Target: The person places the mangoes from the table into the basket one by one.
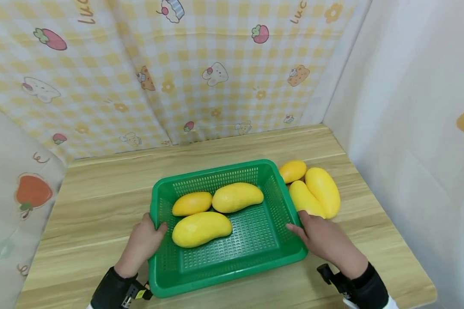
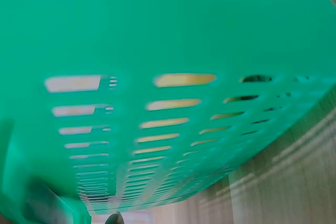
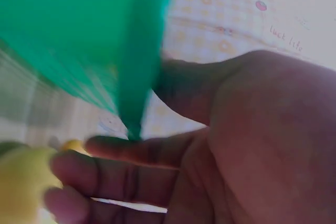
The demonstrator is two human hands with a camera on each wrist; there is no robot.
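A green plastic basket (image 1: 232, 281) with slotted walls sits at the middle of the table, slightly turned. Three yellow mangoes lie in its left and back part: a small mango (image 1: 192, 203), a larger mango (image 1: 237, 197) and a front mango (image 1: 202, 229). My left hand (image 1: 146, 240) grips the left rim, thumb inside; its outer fingers are hidden in the head view. On the opposite side, my right hand (image 1: 326, 238) pinches the right rim. The right wrist view shows the thumb and fingers on either side of the basket wall (image 3: 139, 51). Slotted wall (image 2: 168, 30) fills the left wrist view.
Right of the basket, against or close to its wall, lie a small mango (image 1: 293, 171) and two larger mangoes, one left (image 1: 305, 198) and one right (image 1: 323, 192). A checked curtain (image 1: 216, 51) hangs behind the wooden table (image 1: 100, 193); white cloth (image 1: 410, 107) borders the right.
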